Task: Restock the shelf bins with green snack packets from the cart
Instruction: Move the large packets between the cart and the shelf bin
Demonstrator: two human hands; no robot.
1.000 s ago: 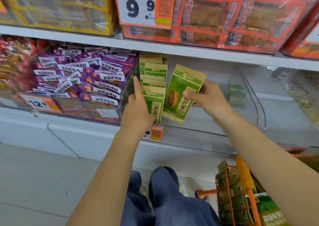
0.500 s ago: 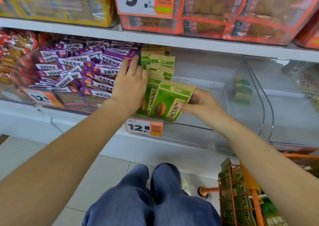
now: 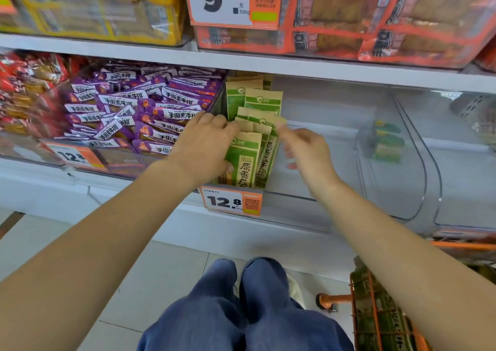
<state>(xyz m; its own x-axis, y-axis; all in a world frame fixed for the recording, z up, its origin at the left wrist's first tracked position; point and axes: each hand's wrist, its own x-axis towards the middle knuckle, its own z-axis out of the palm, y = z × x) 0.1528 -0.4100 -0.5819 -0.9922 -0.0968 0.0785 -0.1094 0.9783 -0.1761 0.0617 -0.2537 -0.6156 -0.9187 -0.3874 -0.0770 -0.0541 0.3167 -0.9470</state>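
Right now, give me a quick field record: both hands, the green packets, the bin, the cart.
left hand: fingers curled over the front green packets, holding them upright
right hand: blurred, beside the packets; grip cannot be told
green packets: standing in rows at the left end of the clear bin
clear bin: bare to the right of the packets
purple packets: fill the neighbouring bin on the left
orange cart: lower right, green packets inside

green-and-tan snack packets [image 3: 245,160], purple packets [image 3: 139,109], orange cart [image 3: 375,321]

White shop shelving [image 3: 268,67] with clear dividers [image 3: 418,163], orange price tags [image 3: 232,200], pale tiled floor [image 3: 166,278]
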